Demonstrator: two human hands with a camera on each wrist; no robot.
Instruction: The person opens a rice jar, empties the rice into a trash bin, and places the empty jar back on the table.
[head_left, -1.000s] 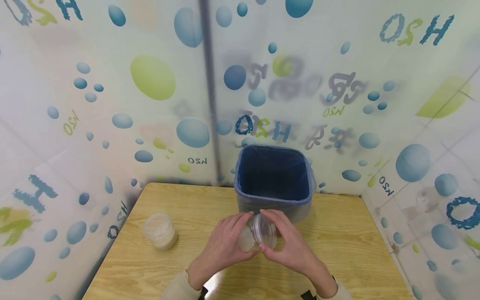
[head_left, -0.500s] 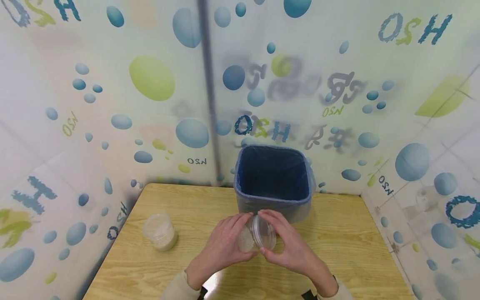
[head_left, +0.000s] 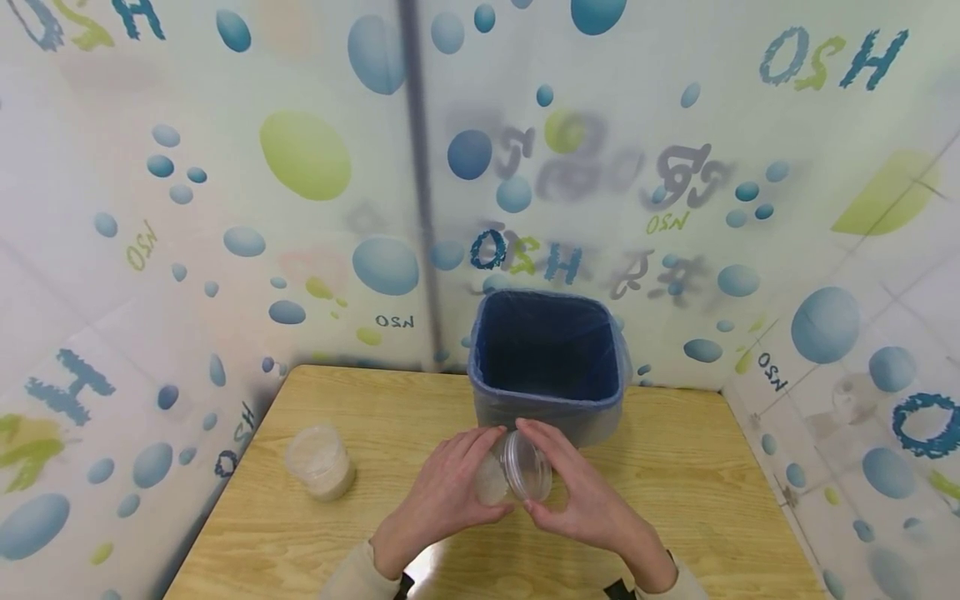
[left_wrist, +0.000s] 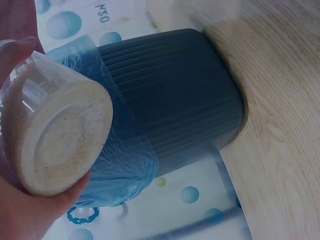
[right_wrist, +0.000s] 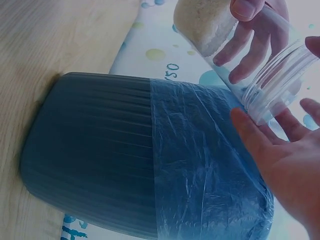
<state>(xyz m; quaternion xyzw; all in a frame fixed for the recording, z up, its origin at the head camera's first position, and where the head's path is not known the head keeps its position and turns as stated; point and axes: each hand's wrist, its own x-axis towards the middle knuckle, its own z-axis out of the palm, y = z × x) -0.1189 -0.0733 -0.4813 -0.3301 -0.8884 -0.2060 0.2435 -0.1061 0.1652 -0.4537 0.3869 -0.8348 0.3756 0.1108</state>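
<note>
A clear plastic jar (left_wrist: 67,132) with pale, grainy stuff in its bottom is held tilted in my left hand (head_left: 444,490), fingers and thumb around its side. My right hand (head_left: 588,493) grips the clear screw lid (head_left: 529,468) at the jar's mouth, thumb below and fingers above. In the right wrist view the ridged rim of the lid sits against the jar. Both hands are just in front of a dark blue bin (head_left: 547,346). A second clear jar (head_left: 321,465) with similar pale contents stands on the table to the left.
A thin blue bag lines the bin and folds over its outside. The bin stands at the back of the wood-grain table (head_left: 397,408). Close behind and on both sides hangs a patterned curtain (head_left: 300,217) with blue and green spots.
My right thumb and fingers have shifted slightly on the lid. The jar, the left hand, the bin and the second jar keep about the same places.
</note>
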